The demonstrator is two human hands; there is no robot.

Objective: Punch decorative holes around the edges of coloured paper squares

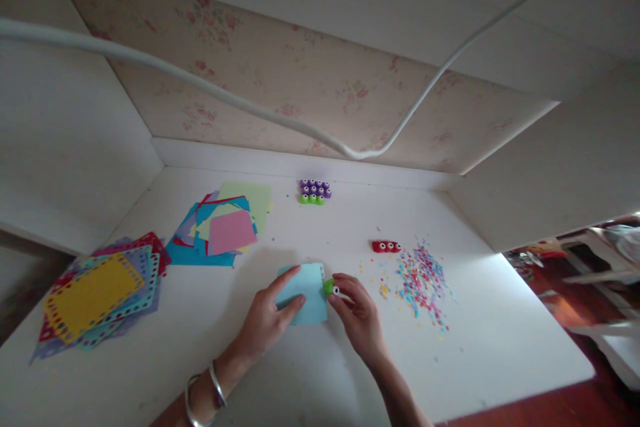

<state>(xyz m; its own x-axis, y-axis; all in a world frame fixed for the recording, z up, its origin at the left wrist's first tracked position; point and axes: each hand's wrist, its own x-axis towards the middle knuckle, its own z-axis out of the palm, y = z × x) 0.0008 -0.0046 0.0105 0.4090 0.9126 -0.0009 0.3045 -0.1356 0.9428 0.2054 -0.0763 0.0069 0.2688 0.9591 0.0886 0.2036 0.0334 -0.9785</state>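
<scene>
A light blue sheet of paper is in front of me, with a few punched holes near its upper right corner. My left hand grips its left side, the thumb lying across the top face. At the paper's right edge, my right hand has its fingers closed on a small green paper punch with a white part. The punch touches the edge just below the holes. My right fingers partly hide it.
Punched sheets are piled at the left, uncut coloured paper behind. Purple and green punches stand at the back. Red punches lie beside confetti at right. A white cable hangs across above the table.
</scene>
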